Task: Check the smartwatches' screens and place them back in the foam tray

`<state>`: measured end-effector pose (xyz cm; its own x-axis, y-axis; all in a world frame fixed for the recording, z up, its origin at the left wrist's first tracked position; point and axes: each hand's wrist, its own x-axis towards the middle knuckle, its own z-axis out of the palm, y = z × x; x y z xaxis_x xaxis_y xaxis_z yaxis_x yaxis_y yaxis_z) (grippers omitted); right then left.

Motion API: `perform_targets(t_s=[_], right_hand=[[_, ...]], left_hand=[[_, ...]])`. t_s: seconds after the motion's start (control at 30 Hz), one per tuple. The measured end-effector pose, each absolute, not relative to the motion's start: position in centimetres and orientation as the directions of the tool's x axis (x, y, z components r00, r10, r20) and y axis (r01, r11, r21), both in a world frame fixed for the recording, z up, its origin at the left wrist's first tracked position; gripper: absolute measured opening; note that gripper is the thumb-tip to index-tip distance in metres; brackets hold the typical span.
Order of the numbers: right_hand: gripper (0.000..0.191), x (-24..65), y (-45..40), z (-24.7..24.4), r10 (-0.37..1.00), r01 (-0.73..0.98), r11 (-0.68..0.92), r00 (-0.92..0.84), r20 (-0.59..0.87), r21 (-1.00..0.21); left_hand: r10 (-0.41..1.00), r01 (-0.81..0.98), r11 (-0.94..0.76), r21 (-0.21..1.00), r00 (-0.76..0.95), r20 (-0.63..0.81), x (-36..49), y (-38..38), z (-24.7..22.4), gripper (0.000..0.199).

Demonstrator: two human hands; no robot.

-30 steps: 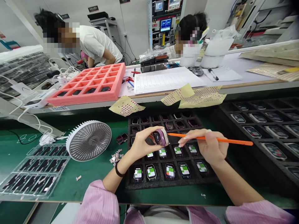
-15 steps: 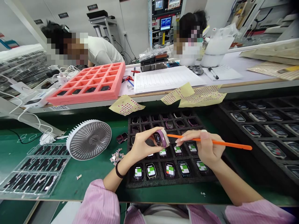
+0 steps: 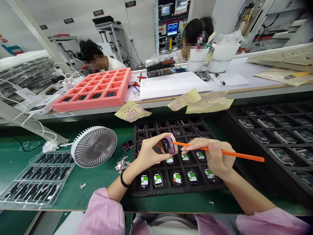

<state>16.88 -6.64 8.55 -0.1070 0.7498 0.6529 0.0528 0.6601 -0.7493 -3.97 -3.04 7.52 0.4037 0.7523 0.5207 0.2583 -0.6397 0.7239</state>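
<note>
Head view, looking down at a green bench mat [image 3: 97,195]: the left hand [image 3: 153,155] is closed on a smartwatch [image 3: 168,145] with a pink-purple case, thumb and fingers pinching its edges, with the dark screen turned up toward the camera. The watch sits at the left fingertips, lifted just above a black foam tray [image 3: 156,192] and not resting in it. The right hand [image 3: 214,156] grips a thin orange stick [image 3: 234,155] like a pen between thumb and fingers. The stick's tip reaches the watch's right edge, while its other end extends past the hand to the right. The right fingertips [image 3: 184,148] are just beside the watch. Under the hands, the tray's pockets hold watches with green-and-white screen labels. Left of the tray lie a small heap of metallic scraps [image 3: 122,163] and a grey desk fan [image 3: 94,147]; a black band [image 3: 124,181] circles the left wrist.
</note>
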Motion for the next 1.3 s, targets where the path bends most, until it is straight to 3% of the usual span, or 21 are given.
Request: perform_targets(t_s=[0.3,0.43,0.63,0.77,0.87,0.97,1.1,1.2,1.3], right_hand=[[0.043,16.7,-6.6,9.2,0.738,0.120,0.672,-0.183,0.649,-0.731],[0.040,16.9,-5.4,8.3,0.851,-0.010,0.525,0.001,0.525,-0.851],[0.045,17.2,-2.8,5.7,0.962,-0.080,0.274,0.013,0.274,-0.958],[0.048,17.9,-2.0,4.6,0.976,-0.029,0.217,0.022,0.216,-0.976],[0.048,19.8,-1.6,3.7,0.977,0.128,0.207,0.030,0.213,-0.970],[0.040,22.9,-1.2,2.4,0.970,0.464,0.191,0.045,0.238,-0.865],[0.026,26.5,-0.5,0.6,0.966,0.877,0.003,0.122,0.230,-0.480],[0.021,27.4,0.2,-0.4,0.978,0.935,-0.140,0.182,0.101,-0.325],[0.019,27.7,0.9,-1.0,0.979,0.922,-0.178,0.200,0.029,-0.345]], left_hand=[[0.745,0.284,-0.658,0.697,0.380,0.548,-4.0,-3.0,7.2,0.049],[0.751,0.366,-0.655,0.661,0.414,0.515,-4.3,-2.3,7.3,0.049],[0.841,0.688,-0.541,0.484,0.427,0.334,-4.0,1.4,3.4,0.038],[0.866,0.738,-0.492,0.463,0.472,0.166,-3.1,3.1,0.6,0.045],[0.856,0.736,-0.503,0.453,0.495,0.147,-3.9,3.4,0.1,0.047],[0.852,0.760,-0.517,0.393,0.501,0.152,-6.4,3.2,0.4,0.049],[0.855,0.781,-0.513,0.357,0.502,0.130,-7.5,3.0,0.9,0.063],[0.811,0.721,-0.580,0.380,0.556,0.182,-4.1,3.1,1.5,0.060],[0.738,0.671,-0.657,0.344,0.664,0.116,1.7,3.4,1.7,0.040]])
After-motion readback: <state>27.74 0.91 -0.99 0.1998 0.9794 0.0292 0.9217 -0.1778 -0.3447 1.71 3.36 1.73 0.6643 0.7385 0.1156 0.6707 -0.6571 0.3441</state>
